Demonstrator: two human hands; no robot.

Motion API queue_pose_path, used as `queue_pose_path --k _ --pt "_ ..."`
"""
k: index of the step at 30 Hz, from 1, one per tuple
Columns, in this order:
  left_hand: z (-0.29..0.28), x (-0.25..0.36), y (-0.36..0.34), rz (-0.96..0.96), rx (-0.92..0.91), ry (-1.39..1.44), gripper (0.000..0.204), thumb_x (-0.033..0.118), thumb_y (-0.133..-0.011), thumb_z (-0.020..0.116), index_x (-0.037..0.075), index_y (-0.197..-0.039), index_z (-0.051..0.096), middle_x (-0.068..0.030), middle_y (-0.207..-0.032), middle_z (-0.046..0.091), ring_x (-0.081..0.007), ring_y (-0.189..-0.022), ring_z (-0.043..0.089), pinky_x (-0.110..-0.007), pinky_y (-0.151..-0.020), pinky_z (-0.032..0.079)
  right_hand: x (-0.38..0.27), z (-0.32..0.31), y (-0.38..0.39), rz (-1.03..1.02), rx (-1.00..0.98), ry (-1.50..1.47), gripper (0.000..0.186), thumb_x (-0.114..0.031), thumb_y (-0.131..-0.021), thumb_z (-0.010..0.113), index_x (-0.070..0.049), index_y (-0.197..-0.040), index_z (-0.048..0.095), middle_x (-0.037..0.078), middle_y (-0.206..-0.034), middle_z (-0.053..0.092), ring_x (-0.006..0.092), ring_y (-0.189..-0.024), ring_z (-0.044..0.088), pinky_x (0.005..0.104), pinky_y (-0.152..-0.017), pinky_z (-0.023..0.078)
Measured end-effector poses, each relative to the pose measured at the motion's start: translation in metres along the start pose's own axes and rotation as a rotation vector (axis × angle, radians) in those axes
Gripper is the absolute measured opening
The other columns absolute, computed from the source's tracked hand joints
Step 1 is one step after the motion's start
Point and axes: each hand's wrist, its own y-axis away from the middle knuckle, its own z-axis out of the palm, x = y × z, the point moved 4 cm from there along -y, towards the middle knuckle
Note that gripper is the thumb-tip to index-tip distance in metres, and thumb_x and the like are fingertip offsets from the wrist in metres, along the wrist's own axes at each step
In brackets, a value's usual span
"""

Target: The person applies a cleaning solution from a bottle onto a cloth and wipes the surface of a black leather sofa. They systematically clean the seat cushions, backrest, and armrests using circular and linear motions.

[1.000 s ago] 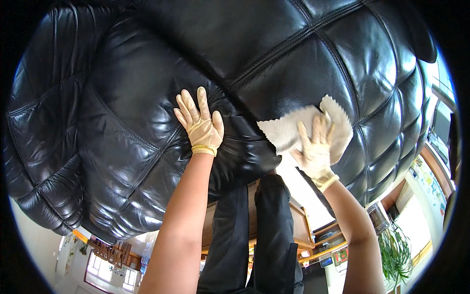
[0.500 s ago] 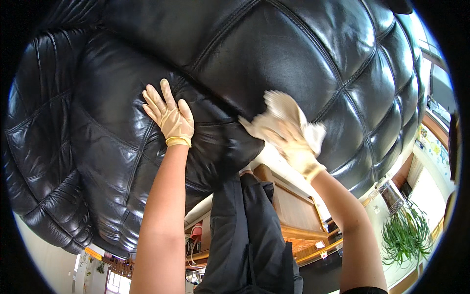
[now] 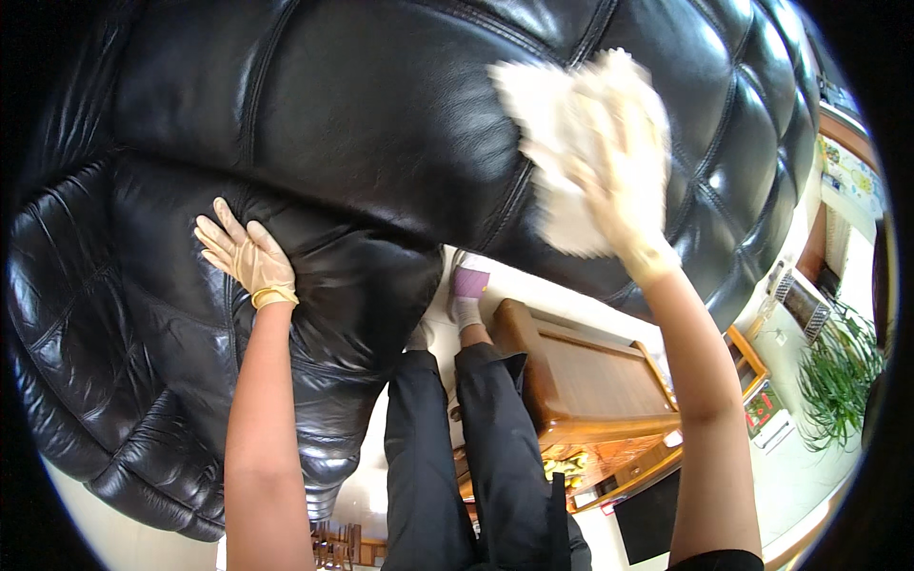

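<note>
A black quilted leather sofa [image 3: 381, 124] fills most of the view. My left hand [image 3: 251, 259], in a thin cream-coloured glove, rests flat with fingers stretched on the sofa's left padded section. On the broad padded part to the right, my gloved right hand [image 3: 630, 195] presses a white cloth [image 3: 562, 214] against the leather. Motion blurs that hand and the cloth, and the cloth spreads out past the fingers on the left. Part of the cloth is hidden under the palm.
Below the sofa's edge stands a wooden cabinet [image 3: 595, 376], right of my legs in dark trousers [image 3: 428, 447]. My foot shows in a purple slipper [image 3: 469, 283] on the pale floor. A green leafy plant [image 3: 838, 381] is at the far right.
My right hand has swept the cloth away from me and slightly right across the leather. My left hand now shows further left and a little lower, still flat. The whole view has shifted.
</note>
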Motion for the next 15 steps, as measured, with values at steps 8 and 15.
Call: queue_pose_path --k 8,15 --pt "0.006 0.015 -0.002 0.006 -0.033 0.036 0.066 0.048 -0.110 0.025 0.014 -0.166 0.023 -0.0265 -0.171 0.011 -0.0434 -0.159 0.006 -0.059 -0.126 0.003 -0.089 0.070 0.062 -0.017 -0.011 -0.016 0.064 -0.016 -0.099 0.058 -0.013 -0.160 0.039 0.017 -0.163 0.036 0.0352 -0.150 0.037 0.0495 -0.125 0.027" --pt "0.001 0.019 -0.004 0.033 -0.034 -0.033 0.065 0.034 -0.106 0.044 0.008 -0.163 0.028 -0.0293 -0.168 0.018 -0.0486 -0.157 0.012 -0.061 -0.125 0.010 -0.232 0.017 -0.014 -0.268 0.079 -1.030 0.056 -0.013 -0.099 0.056 -0.010 -0.154 0.048 0.019 -0.159 0.045 0.0385 -0.149 0.037 0.0522 -0.125 0.024"
